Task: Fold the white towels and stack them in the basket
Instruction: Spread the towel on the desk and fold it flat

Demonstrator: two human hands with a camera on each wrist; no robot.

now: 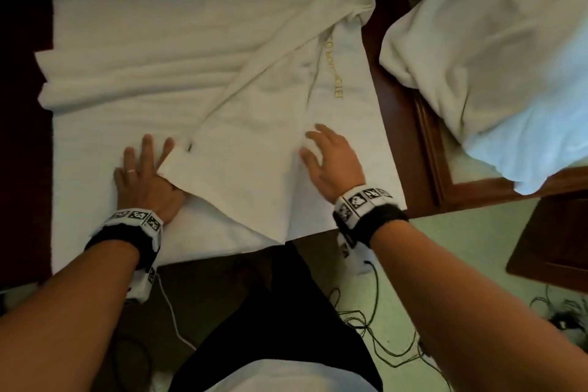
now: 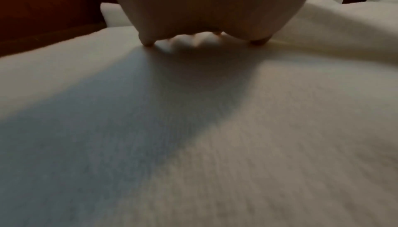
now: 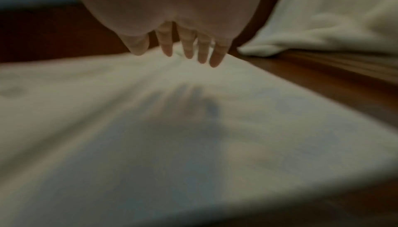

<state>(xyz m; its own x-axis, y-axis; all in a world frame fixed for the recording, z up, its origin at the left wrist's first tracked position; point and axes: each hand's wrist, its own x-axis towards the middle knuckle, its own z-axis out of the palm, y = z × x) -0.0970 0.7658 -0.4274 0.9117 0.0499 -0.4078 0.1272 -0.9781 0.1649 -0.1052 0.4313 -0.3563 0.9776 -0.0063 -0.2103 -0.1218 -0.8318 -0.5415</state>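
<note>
Across our dark table (image 1: 394, 111), both flat, spread hands, left (image 1: 144, 177) and right (image 1: 334, 162), gripping nothing, press the white towel (image 1: 178, 41), probably smoothing its fold.

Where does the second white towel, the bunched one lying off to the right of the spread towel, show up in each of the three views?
Head: bunched towel fills the upper right corner, right of the spread towel.
Left wrist: only a sliver of white at the top right corner, too little to identify.
Right wrist: bunched towel at upper right, beyond the right hand.
Shared landmark: the brown wooden strip between the two towels.
</note>
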